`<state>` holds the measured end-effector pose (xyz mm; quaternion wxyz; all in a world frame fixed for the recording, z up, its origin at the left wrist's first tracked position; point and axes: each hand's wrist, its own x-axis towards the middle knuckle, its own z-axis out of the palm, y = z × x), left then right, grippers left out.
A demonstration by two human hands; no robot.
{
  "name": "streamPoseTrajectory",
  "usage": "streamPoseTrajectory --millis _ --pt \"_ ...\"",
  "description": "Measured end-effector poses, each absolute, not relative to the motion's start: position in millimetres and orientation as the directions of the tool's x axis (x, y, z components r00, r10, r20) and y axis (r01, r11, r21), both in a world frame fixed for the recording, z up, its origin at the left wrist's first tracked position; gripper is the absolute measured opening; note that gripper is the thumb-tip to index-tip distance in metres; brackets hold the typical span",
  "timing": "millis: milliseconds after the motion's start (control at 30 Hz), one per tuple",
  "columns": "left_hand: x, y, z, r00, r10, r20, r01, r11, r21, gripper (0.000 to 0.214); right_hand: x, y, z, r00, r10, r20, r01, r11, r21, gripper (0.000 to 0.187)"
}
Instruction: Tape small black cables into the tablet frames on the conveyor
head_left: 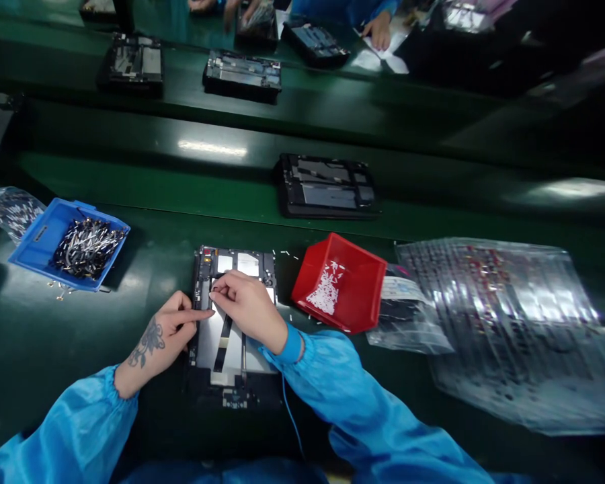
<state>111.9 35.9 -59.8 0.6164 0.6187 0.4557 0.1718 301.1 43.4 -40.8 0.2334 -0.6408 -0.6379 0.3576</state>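
1. Dark green table (40, 343), shiny, with an open device (233, 357) lying flat on it right in front of the person, insides facing up.
2. Right hand (249, 302): grip's nearly closed, fingertips pinched over the upper left part of the device. Can't tell if something tiny is between them, the fingers hide it.
3. Left hand (169, 329): index finger stuck out, its tip at the device just below that pinch, other fingers curled. Don't see anything in that grip, but can't say whether the curled fingers have hold of the edge.
4. My two cents on doing this bit well: small, light pinch, left fingertip close by as a steady guide, no leaning on the panel. I'd also keep the right palm off the black strip (224, 346) running down the middle.
5. Watch the thin blue cord (293, 417) hanging near the right wrist, it could snag on the device's edge.
6. Red bin (366, 296) just to the right holds white bits (323, 294). A few are loose on the table beside the device, so I'd keep those out of it.
7. Further out: blue bin (37, 245) of short cables (88, 249) on the left, blurry clear plastic bags (509, 336) on the right, another device (327, 188) behind.
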Motion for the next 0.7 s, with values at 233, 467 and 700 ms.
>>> streamPoseTrajectory --millis 233,467,700 --pt "112.0 35.2 -61.1 0.522 0.788 -0.328 0.365 0.142 0.92 0.036 298.5 40.9 -38.6 -0.034 0.978 -0.204 0.741 -0.112 -0.662 0.01" --pt "112.3 34.1 -62.0 0.507 0.801 -0.319 0.354 0.144 0.924 0.036 298.4 39.5 -38.1 -0.007 0.987 -0.159 0.852 -0.077 -0.517 0.019" --pt "110.6 33.9 -65.7 0.517 0.795 -0.318 0.334 0.154 0.93 0.036 301.7 47.0 -41.1 -0.008 0.997 -0.075 0.924 -0.021 -0.381 0.027"
